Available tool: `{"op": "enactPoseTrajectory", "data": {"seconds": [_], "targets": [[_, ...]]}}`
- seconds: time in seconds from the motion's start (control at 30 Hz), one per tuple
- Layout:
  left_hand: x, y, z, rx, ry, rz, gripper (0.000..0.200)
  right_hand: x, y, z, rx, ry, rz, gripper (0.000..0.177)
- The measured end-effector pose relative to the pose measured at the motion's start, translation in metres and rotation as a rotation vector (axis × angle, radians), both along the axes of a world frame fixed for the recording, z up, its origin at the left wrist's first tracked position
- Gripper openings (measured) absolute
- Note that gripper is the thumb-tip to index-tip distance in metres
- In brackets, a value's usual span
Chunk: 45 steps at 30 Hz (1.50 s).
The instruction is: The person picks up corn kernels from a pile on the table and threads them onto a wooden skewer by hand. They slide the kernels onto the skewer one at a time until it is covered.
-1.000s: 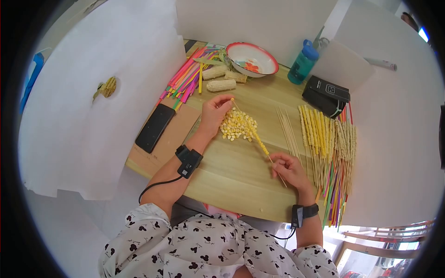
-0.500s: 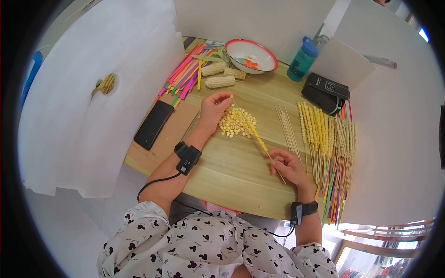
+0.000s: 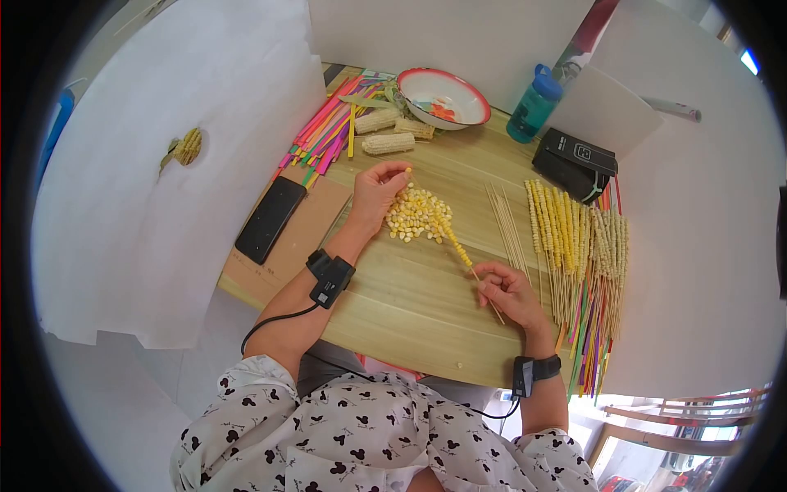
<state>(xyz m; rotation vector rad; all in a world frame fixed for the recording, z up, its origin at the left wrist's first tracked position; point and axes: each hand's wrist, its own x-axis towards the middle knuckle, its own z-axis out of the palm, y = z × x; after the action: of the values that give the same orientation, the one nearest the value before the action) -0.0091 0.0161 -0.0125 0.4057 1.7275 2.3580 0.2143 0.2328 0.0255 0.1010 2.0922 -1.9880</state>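
Observation:
A thin wooden skewer (image 3: 475,275) with yellow corn kernels threaded along it slants across the middle of the table. My right hand (image 3: 508,293) is closed on its bare lower end. At its upper tip, my left hand (image 3: 379,193) pinches a yellow corn kernel (image 3: 409,170) between thumb and fingertips. Beneath the upper part of the skewer lies a pile of loose kernels (image 3: 406,217). Bare skewers (image 3: 508,225) lie to the right, beside rows of kernel-filled skewers (image 3: 561,225).
Bare cobs (image 3: 388,144) lie near an enamel bowl (image 3: 445,100) at the back. Coloured strips (image 3: 328,131) and a black phone (image 3: 271,220) are on the left. A blue bottle (image 3: 534,104) and black case (image 3: 575,164) stand at the back right.

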Motion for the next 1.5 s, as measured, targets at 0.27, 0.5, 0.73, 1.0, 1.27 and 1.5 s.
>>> {"op": "enactPoseTrajectory", "data": {"seconds": [0.27, 0.5, 0.73, 1.0, 1.27, 1.5], "targets": [[0.001, 0.000, 0.001, -0.011, 0.026, 0.004, 0.019, -0.001, 0.000, 0.001, 0.007, -0.008, -0.005, 0.024], [0.006, 0.002, 0.006, -0.082, 0.138, 0.074, 0.017, 0.000, 0.001, -0.002, 0.004, -0.010, -0.003, 0.024], [0.010, 0.002, 0.007, -0.134, 0.211, 0.126, 0.014, 0.001, 0.001, -0.004, -0.025, 0.007, 0.001, 0.024], [0.013, 0.002, 0.010, -0.278, 0.435, 0.205, 0.015, 0.001, 0.003, -0.002, -0.010, -0.028, 0.019, 0.024], [0.016, 0.003, 0.012, -0.300, 0.462, 0.236, 0.016, 0.001, 0.001, 0.000, 0.011, 0.003, 0.025, 0.025], [0.015, 0.003, 0.015, -0.246, 0.433, 0.266, 0.010, 0.001, 0.004, -0.009, 0.003, 0.019, 0.028, 0.026]]}}
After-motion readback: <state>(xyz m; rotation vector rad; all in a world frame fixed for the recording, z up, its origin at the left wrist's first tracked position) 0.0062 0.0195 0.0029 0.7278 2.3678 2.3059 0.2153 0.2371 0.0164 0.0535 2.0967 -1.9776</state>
